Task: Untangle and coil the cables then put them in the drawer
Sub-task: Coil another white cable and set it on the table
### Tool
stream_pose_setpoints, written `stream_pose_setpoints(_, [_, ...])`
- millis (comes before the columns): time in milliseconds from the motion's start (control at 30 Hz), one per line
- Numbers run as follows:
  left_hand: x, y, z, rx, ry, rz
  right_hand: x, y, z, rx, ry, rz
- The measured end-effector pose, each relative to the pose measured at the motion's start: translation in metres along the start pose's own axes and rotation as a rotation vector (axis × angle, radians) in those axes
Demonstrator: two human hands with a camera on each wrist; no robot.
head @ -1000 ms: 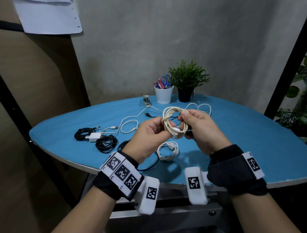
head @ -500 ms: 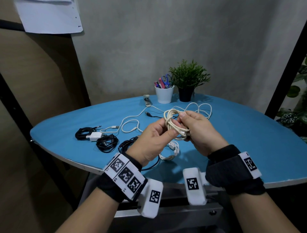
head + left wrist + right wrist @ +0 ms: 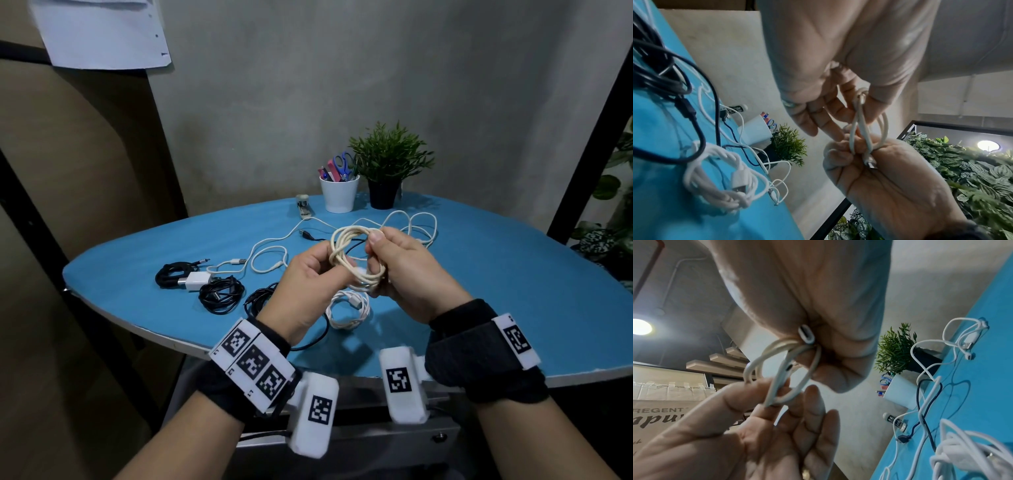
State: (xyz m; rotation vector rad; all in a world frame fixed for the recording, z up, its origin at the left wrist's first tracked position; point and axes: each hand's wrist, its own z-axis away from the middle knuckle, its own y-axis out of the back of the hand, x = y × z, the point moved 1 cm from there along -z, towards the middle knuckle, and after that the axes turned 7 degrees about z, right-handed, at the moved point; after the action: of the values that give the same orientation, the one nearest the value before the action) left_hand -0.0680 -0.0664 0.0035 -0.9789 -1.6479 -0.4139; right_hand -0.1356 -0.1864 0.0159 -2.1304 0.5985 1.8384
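Observation:
A cream cable coil (image 3: 344,251) hangs between both hands above the blue table (image 3: 496,291). My left hand (image 3: 320,270) grips the coil's lower part in a fist, and a silver connector (image 3: 870,164) sticks out of it. My right hand (image 3: 375,240) pinches the top loops between thumb and fingertips (image 3: 764,391). In the right wrist view the left fist (image 3: 818,321) sits above the coil (image 3: 781,369). A white coiled cable (image 3: 349,308) lies on the table under the hands. Loose white cables (image 3: 267,253) and black coils (image 3: 221,294) lie to the left.
A white charger plug (image 3: 197,279) on a black cable lies at the far left. At the back stand a white cup with scissors (image 3: 339,192), a potted plant (image 3: 385,171) and a stapler (image 3: 303,205). A grey metal front with a lock (image 3: 440,436) sits under the table edge.
Both hands have stayed together on the cream coil. The right fingers have shifted along its top loops, and the coil has turned a little between the hands.

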Motion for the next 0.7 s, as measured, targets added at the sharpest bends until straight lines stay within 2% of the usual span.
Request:
stream_pose_setpoints(133, [-0.003,0.007,-0.003,-0.015,0.067,-0.037,0.000,0.000,0.000,0.021,0.020,0.068])
stream_pose_setpoints(300, [-0.002,0.007,0.000,-0.017,0.143,0.178,0.005,0.002,-0.003,0.056,0.106,0.219])
stream_pose_setpoints(533, [0.002,-0.003,0.002,0.046,0.167,0.431,0.007,0.001,-0.008,0.095,0.186,0.333])
stream_pose_setpoints(700, [0.009,-0.003,0.002,0.030,0.131,0.276,0.008,0.003,-0.010,0.148,0.209,0.320])
